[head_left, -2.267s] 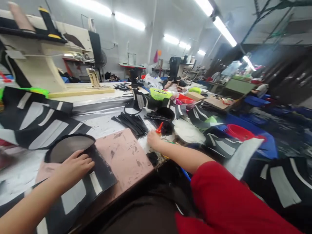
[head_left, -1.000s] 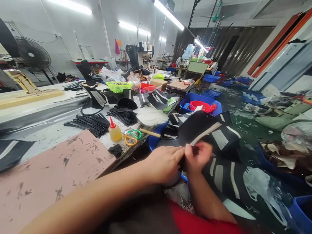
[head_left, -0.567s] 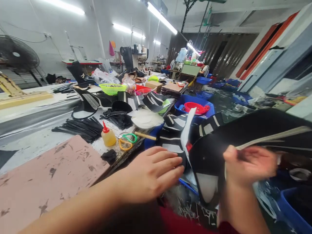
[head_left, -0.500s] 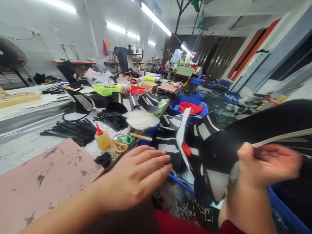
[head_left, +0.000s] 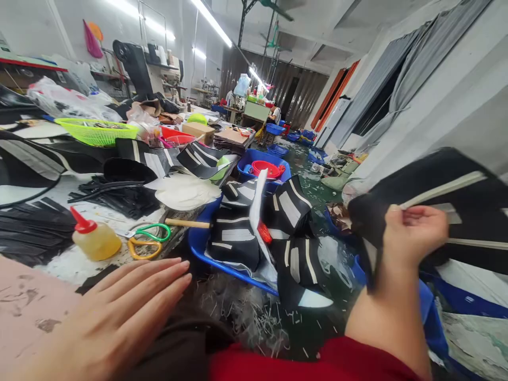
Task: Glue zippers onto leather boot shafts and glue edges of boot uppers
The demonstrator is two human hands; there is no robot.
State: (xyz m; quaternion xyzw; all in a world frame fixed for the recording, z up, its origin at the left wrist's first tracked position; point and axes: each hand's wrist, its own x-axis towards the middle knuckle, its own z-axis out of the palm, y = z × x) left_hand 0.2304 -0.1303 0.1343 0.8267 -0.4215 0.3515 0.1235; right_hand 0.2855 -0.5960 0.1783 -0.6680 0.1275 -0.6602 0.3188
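Note:
My right hand (head_left: pixel 415 233) is closed on a black material piece with pale stripes (head_left: pixel 440 190), held up at the right, away from the table. My left hand (head_left: pixel 123 312) hovers open with fingers stretched out flat, low at the left near the table edge, holding nothing. Just beyond it lie a yellow glue bottle with a red cap (head_left: pixel 94 238) and green and yellow scissors (head_left: pixel 145 241). A blue bin (head_left: pixel 206 254) stacked with more black striped pieces (head_left: pixel 234 233) stands between my hands.
The table (head_left: pixel 67 264) carries black strips, a white sheet, a green basket (head_left: pixel 97 131) and a pink board (head_left: pixel 24 301). Blue tubs, one with a red bowl (head_left: pixel 266 168), and scraps cover the floor. A person sits far back at another bench.
My right hand lifted a striped piece off the bin pile and swung it out to the right. My left hand let go and drew back left, open. My view turned right.

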